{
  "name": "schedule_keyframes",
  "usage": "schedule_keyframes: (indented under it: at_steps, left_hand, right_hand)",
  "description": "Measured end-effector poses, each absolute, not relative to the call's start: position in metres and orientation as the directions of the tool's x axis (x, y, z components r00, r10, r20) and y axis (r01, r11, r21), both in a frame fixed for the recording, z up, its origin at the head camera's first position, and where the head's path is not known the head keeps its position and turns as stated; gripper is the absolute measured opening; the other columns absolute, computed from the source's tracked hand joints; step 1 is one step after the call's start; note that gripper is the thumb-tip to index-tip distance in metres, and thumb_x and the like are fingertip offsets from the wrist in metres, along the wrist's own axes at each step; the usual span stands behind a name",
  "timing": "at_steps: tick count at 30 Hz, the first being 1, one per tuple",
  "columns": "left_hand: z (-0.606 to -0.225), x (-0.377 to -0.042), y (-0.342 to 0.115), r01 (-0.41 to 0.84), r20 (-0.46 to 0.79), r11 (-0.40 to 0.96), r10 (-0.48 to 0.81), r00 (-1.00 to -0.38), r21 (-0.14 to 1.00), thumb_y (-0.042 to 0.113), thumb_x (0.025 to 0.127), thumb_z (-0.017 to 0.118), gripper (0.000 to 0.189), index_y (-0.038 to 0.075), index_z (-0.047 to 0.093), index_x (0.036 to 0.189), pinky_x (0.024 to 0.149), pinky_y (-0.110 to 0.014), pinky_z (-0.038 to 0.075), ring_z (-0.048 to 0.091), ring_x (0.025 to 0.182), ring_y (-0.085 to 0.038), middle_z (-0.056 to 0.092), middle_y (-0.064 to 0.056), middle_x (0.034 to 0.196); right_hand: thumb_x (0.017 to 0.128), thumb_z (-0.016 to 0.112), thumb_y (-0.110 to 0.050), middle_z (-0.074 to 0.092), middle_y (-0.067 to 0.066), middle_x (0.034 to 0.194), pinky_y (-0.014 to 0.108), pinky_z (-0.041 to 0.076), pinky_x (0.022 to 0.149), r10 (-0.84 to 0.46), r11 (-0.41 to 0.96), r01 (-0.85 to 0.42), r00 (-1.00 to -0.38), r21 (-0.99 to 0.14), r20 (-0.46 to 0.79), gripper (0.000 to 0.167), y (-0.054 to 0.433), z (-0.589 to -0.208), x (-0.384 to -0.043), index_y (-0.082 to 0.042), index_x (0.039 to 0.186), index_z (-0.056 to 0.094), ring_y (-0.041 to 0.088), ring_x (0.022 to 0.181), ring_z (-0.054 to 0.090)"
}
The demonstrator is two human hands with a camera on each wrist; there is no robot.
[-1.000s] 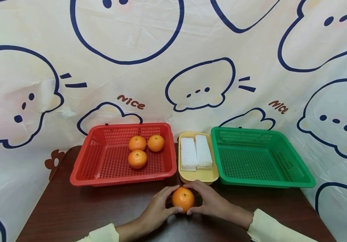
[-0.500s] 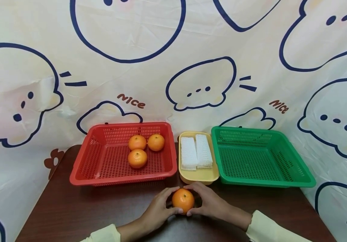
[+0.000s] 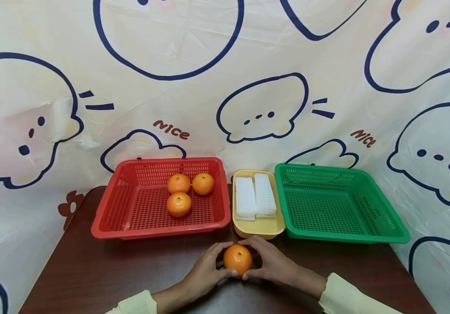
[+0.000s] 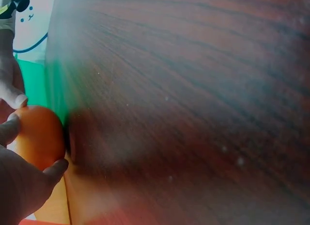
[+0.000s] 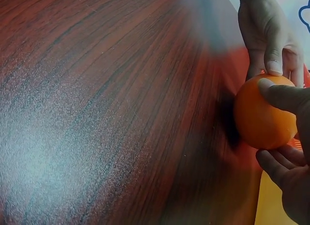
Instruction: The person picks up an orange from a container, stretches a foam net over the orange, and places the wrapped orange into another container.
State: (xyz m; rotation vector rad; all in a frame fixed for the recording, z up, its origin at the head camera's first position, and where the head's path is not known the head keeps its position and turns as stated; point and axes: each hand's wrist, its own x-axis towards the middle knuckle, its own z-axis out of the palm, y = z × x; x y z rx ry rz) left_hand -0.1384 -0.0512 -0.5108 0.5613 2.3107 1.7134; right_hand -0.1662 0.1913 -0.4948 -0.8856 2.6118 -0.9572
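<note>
An orange [image 3: 237, 260] sits between both hands at the front middle of the dark wooden table [image 3: 138, 270]. My left hand [image 3: 205, 268] holds it from the left, thumb at the near side and fingers at the far side. From the right, my right hand [image 3: 270, 261] grips the same fruit in a mirrored way. In the left wrist view the orange [image 4: 41, 138] shows at the left edge, with a fingertip and the thumb on it. The right wrist view has the orange [image 5: 264, 113] at the right, both thumbs touching its near side.
Behind the hands stands a red basket [image 3: 111, 205] with several oranges [image 3: 178, 204] in it. Right of it, a yellow tray [image 3: 258, 229] holds white foam net sleeves [image 3: 264, 196]. A green basket [image 3: 327, 213] is at the right, before a patterned cloth [image 3: 193, 100].
</note>
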Motion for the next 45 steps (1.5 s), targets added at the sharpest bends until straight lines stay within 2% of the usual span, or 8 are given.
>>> schedule_keyframes:
  at_steps: [14, 24, 27, 30, 34, 38, 42, 45]
  left_hand:
    - [-0.508, -0.138, -0.052, 0.149, 0.035, 0.234, 0.431, -0.901, 0.961, 0.01, 0.085, 0.083, 0.065, 0.001, 0.052, 0.142, 0.103, -0.038, 0.055, 0.052, 0.134, -0.038, 0.051, -0.02, 0.145]
    - [-0.504, -0.137, -0.053, 0.157, 0.035, 0.248, 0.435, -0.9, 0.956, 0.012, 0.085, 0.084, 0.065, 0.001, 0.052, 0.141, 0.101, -0.04, 0.056, 0.053, 0.132, -0.036, 0.054, -0.018, 0.142]
    - [-0.504, -0.137, -0.053, 0.168, 0.042, 0.254, 0.436, -0.899, 0.953, 0.012, 0.085, 0.084, 0.065, 0.0, 0.052, 0.141, 0.101, -0.039, 0.056, 0.054, 0.131, -0.036, 0.054, -0.018, 0.14]
    - [-0.504, -0.136, -0.053, 0.181, 0.052, 0.262, 0.434, -0.899, 0.948, 0.012, 0.085, 0.084, 0.065, -0.002, 0.052, 0.14, 0.101, -0.038, 0.056, 0.054, 0.129, -0.037, 0.055, -0.018, 0.139]
    - [-0.503, -0.137, -0.052, 0.195, 0.064, 0.267, 0.429, -0.901, 0.944, 0.013, 0.084, 0.084, 0.067, -0.004, 0.052, 0.14, 0.1, -0.037, 0.056, 0.056, 0.128, -0.037, 0.057, -0.019, 0.137]
    - [-0.503, -0.138, -0.052, 0.197, 0.067, 0.267, 0.428, -0.901, 0.943, 0.012, 0.083, 0.085, 0.067, -0.003, 0.053, 0.14, 0.101, -0.037, 0.056, 0.056, 0.128, -0.037, 0.057, -0.018, 0.136]
    - [-0.504, -0.138, -0.052, 0.186, 0.056, 0.267, 0.428, -0.902, 0.945, 0.012, 0.083, 0.086, 0.067, -0.003, 0.053, 0.14, 0.102, -0.038, 0.055, 0.056, 0.129, -0.037, 0.057, -0.018, 0.137]
    - [-0.505, -0.138, -0.052, 0.17, 0.043, 0.259, 0.433, -0.901, 0.951, 0.012, 0.083, 0.086, 0.068, -0.003, 0.052, 0.14, 0.102, -0.039, 0.055, 0.055, 0.13, -0.038, 0.056, -0.018, 0.137]
  right_hand:
    - [0.081, 0.081, -0.056, 0.056, -0.007, 0.136, 0.039, 0.052, 0.104, -0.63, 0.633, -0.48, -0.775, -0.607, -0.045, 0.074, 0.187, -0.489, -0.17, -0.024, 0.142, 0.052, 0.009, 0.12, 0.056]
    - [0.084, 0.079, -0.053, 0.057, -0.002, 0.137, 0.039, 0.053, 0.105, -0.671, 0.658, -0.525, -0.735, -0.54, -0.103, 0.074, 0.186, -0.473, -0.175, -0.017, 0.143, 0.054, 0.014, 0.124, 0.058]
    - [0.088, 0.077, -0.048, 0.06, 0.004, 0.133, 0.035, 0.056, 0.098, -0.668, 0.662, -0.526, -0.738, -0.534, -0.101, 0.064, 0.185, -0.459, -0.181, -0.013, 0.137, 0.058, 0.018, 0.117, 0.062]
    - [0.095, 0.073, -0.038, 0.063, 0.007, 0.123, 0.029, 0.059, 0.085, -0.616, 0.688, -0.515, -0.787, -0.511, -0.036, 0.046, 0.182, -0.445, -0.19, -0.009, 0.129, 0.061, 0.019, 0.105, 0.066]
    - [0.101, 0.066, -0.022, 0.065, 0.01, 0.114, 0.027, 0.058, 0.075, -0.469, 0.777, -0.455, -0.879, -0.435, 0.083, 0.026, 0.177, -0.426, -0.21, -0.004, 0.121, 0.062, 0.02, 0.097, 0.066]
    - [0.102, 0.062, -0.012, 0.064, 0.017, 0.11, 0.035, 0.058, 0.074, -0.337, 0.862, -0.361, -0.932, -0.355, 0.131, 0.024, 0.173, -0.407, -0.238, 0.003, 0.12, 0.062, 0.024, 0.092, 0.064]
    - [0.102, 0.059, -0.009, 0.064, 0.022, 0.096, 0.038, 0.057, 0.067, -0.339, 0.927, -0.356, -0.93, -0.12, 0.142, 0.022, 0.172, -0.402, -0.264, 0.01, 0.112, 0.061, 0.029, 0.08, 0.063]
    - [0.1, 0.059, -0.007, 0.06, 0.02, 0.081, 0.038, 0.055, 0.061, -0.362, 0.932, -0.36, -0.924, 0.035, 0.127, 0.018, 0.171, -0.407, -0.28, 0.011, 0.097, 0.061, 0.03, 0.072, 0.059]
